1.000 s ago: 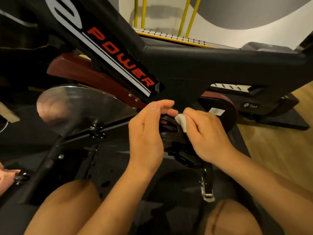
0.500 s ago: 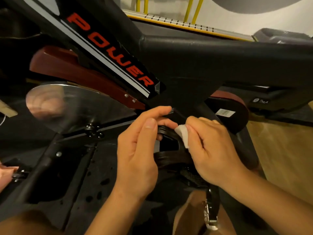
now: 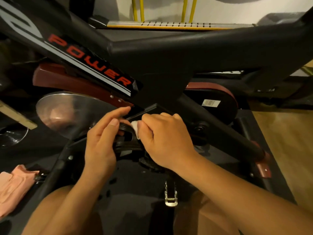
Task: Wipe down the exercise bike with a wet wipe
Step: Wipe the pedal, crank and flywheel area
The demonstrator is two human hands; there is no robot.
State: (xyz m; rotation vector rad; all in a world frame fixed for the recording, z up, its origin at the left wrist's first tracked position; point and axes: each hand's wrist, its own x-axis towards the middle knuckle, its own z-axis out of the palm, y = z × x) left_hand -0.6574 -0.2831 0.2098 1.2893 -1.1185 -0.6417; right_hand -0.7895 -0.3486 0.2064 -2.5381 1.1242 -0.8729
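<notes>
Head view: right hand (image 3: 166, 141) pinches wet wipe (image 3: 135, 127) against pedal strap (image 3: 126, 145).

A gym or fitness room, seen from low beside a machine.

A black exercise bike (image 3: 169, 56) fills the view, with red "POWER" lettering (image 3: 89, 60) along its sloping bar, a shiny metal flywheel (image 3: 76, 112) on the left and a pedal (image 3: 128, 145) in the middle, its strap buckle (image 3: 171, 195) hanging on the near side. The bike stands on a dark rubber mat (image 3: 128, 216), and a pale wooden floor (image 3: 284, 141) shows on the right. On the far side, yellow bars (image 3: 138, 9) rise from a low platform with a yellow edge (image 3: 169, 25), set against a plain light wall (image 3: 220, 9). A grey shape at the far right is too unclear to name.
</notes>
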